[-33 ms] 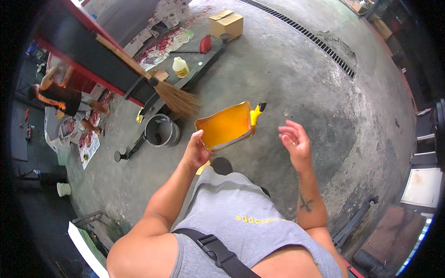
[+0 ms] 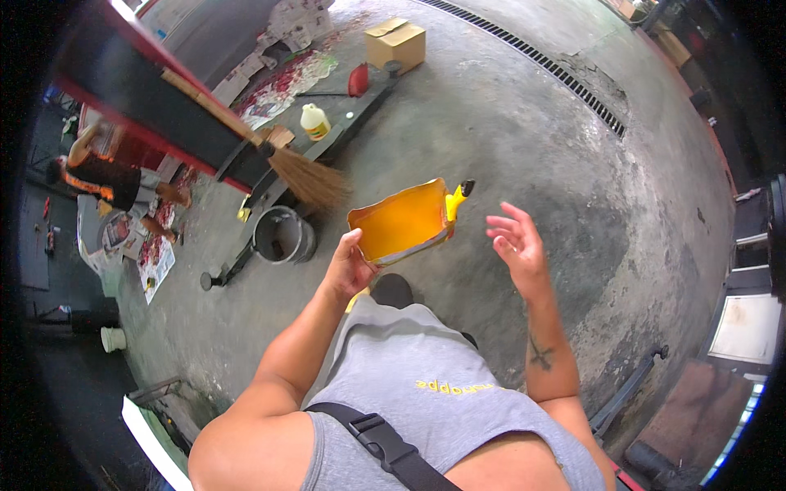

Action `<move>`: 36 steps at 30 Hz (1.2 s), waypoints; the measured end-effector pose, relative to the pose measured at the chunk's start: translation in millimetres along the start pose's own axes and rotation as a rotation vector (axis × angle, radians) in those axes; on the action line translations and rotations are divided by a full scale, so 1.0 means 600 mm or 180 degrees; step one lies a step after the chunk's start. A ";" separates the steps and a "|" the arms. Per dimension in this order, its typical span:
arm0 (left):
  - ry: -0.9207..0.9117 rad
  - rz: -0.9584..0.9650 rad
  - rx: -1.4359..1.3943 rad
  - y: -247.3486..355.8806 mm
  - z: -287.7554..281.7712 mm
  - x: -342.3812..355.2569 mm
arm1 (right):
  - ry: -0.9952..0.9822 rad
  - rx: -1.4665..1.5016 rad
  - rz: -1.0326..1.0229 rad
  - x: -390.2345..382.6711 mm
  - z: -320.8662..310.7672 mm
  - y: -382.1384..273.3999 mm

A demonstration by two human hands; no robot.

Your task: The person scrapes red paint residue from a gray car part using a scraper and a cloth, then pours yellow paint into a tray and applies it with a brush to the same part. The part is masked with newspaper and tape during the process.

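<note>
My left hand (image 2: pixel 353 263) grips the near left edge of a cut-open rectangular container (image 2: pixel 401 254), thumb on its rim. Inside it is orange-yellow; whether that is liquid or a coated wall I cannot tell. A yellow handle with a black end (image 2: pixel 460 199) sticks up at its right edge; the rest of that tool is hidden. To the right of the container, apart from it, my right hand (image 2: pixel 521 245) hangs in the air with fingers spread and slightly curled, holding nothing.
Beyond my left hand stand a black bucket (image 2: pixel 283 235), a straw broom (image 2: pixel 307 176), a white jug (image 2: pixel 314 121) and a cardboard box (image 2: pixel 396 44). A person (image 2: pixel 115 172) bends at the far left by stained newspapers (image 2: pixel 157 266). A drain grate (image 2: pixel 532 57) crosses the concrete floor.
My right hand has risen slightly, and the view has shifted a little. The container stays in my left hand.
</note>
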State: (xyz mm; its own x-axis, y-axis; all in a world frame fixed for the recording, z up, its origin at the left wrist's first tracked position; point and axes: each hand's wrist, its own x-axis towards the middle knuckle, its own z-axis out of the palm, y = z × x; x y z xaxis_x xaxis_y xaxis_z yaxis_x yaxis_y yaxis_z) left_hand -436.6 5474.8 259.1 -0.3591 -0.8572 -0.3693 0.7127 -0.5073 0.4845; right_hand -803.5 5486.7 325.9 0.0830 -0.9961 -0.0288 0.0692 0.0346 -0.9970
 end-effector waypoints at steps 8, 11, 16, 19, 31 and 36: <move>-0.0760 -0.0250 0.0443 0.062 0.121 0.381 | -0.0496 -0.0374 0.0568 0.346 -0.153 -0.003; -0.0579 -0.0525 0.0627 0.122 0.170 0.535 | -0.0398 -0.0171 0.0855 0.451 -0.206 0.003; -0.0726 -0.0762 0.0753 0.205 0.270 0.791 | -0.0045 -0.0448 0.1056 0.630 -0.290 0.008; -0.0947 -0.0890 0.0623 0.235 0.325 0.950 | -0.0125 0.0062 0.0786 0.786 -0.355 0.022; -0.0728 -0.0522 0.0691 0.346 0.558 1.519 | -0.0916 0.0075 0.0125 1.473 -0.658 -0.062; -0.0644 -0.0514 0.0298 0.411 0.591 1.735 | -0.1142 0.0672 0.0856 1.740 -0.739 -0.084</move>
State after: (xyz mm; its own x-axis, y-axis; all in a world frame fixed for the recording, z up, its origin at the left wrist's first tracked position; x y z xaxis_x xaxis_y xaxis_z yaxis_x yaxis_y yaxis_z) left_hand -848.2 4425.9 275.4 -0.5834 -0.7600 -0.2865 0.5808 -0.6369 0.5070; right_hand -1161.3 4409.0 314.0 0.4600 -0.8604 -0.2194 0.1951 0.3391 -0.9203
